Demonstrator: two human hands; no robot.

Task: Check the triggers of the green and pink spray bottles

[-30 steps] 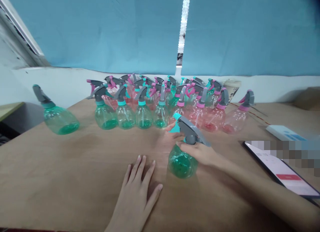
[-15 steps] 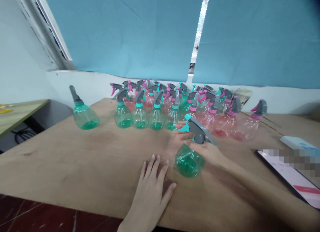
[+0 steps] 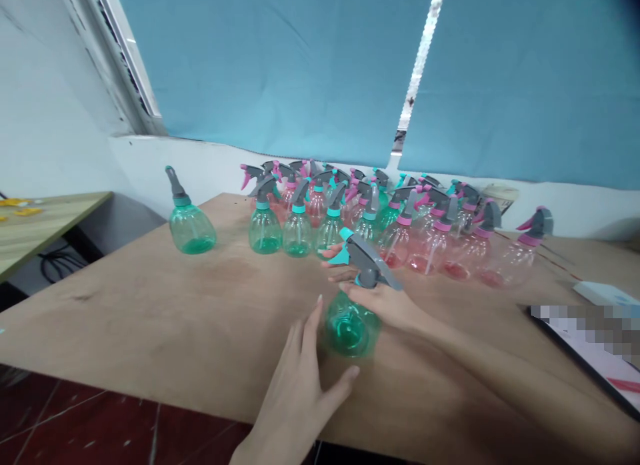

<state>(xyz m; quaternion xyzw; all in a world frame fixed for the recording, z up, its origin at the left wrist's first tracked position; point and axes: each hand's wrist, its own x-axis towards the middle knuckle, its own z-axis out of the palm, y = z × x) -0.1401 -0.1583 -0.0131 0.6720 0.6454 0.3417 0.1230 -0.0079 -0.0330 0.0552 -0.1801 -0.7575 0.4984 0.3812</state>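
My right hand is shut around the neck of a green plastic spray bottle, which lies tilted with its body toward me and its grey trigger head pointing away. My left hand spreads open at the bottle's lower left side, with the thumb by its base. Whether it touches the bottle, I cannot tell. Beyond my hands stands a dense cluster of upright green spray bottles and pink ones. A lone green bottle stands apart on the left.
All of this sits on a plywood table. A dark-edged tablet, partly pixelated, and a white box lie at the right. A blue curtain hangs behind, and a red floor shows below the near edge.
My left hand has lifted from flat on the table to beside the held bottle. The held bottle has shifted slightly left. The whole scene has slid right in view as my head turned left.
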